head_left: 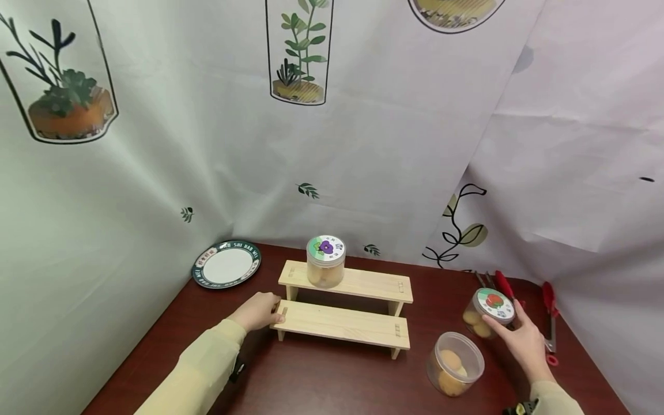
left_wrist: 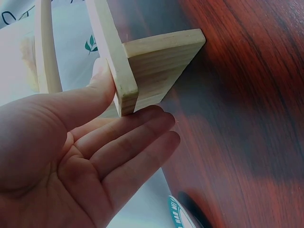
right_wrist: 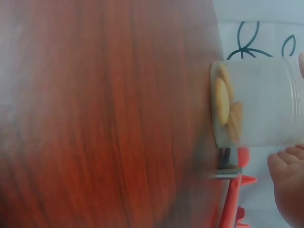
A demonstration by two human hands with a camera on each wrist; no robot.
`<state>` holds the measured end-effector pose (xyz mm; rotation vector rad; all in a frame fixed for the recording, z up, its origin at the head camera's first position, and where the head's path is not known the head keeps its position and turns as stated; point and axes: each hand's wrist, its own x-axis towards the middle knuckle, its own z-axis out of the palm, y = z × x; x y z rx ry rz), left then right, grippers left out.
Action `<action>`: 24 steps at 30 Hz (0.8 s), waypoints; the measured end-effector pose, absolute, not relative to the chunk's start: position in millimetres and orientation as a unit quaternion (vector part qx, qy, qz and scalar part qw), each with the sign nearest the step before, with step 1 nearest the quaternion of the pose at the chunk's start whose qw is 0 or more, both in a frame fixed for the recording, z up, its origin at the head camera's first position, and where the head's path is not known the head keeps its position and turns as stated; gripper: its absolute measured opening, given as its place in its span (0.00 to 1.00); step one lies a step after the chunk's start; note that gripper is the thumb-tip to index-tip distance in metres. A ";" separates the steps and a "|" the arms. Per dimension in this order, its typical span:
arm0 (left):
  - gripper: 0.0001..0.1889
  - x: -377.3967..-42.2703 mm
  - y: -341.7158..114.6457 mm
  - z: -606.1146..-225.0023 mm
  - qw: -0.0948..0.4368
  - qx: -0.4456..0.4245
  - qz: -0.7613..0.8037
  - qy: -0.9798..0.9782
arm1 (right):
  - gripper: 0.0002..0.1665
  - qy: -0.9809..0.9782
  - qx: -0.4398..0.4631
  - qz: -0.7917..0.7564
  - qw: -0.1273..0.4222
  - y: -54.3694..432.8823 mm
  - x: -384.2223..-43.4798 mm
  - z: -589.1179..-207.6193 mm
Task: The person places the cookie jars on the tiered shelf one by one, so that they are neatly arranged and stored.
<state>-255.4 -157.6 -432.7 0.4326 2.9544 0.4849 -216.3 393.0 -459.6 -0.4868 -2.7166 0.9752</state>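
Nearest to me, between my 2 hands, stands a clear round plastic jar of biscuits with no lid [head_left: 455,363] on the dark red-brown wooden surface [head_left: 321,374], just left of my right hand [head_left: 521,340]. That hand curls round a second clear plastic jar of biscuits with a red-and-green labelled lid [head_left: 489,313], thumb on the near edge of the lid; in the right wrist view the jar [right_wrist: 256,102] shows on its side with my fingers [right_wrist: 289,166] beside it. Just beyond and to the right of that hand lie red-handled tongs [head_left: 549,323].

My left hand [head_left: 257,311] rests against the left end of the pale wooden 2-step shelf [head_left: 344,305]. The left wrist view shows my fingers [left_wrist: 128,142] nearly straight under the end of the lower board [left_wrist: 156,66], thumb behind the upright, palm open.

On the upper step, further from my left hand, stands a third clear plastic biscuit jar with a purple-flower label on its lid [head_left: 325,261]. Beyond and left of that hand lies a white round plate with a dark green lettered rim [head_left: 226,264]. Behind everything hangs a white cloth printed with plants [head_left: 332,144].
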 end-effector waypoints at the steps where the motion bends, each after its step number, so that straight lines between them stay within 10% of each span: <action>1: 0.20 -255.6 -157.3 -432.3 0.058 0.145 0.158 0.975 | 0.61 -0.921 -0.169 0.338 0.101 393.1 -216.7 -459.1; 24: 0.14 -255.0 -157.2 -431.7 0.063 0.140 0.165 0.974 | 0.55 -0.899 -0.171 0.381 0.131 388.0 -222.1 -463.8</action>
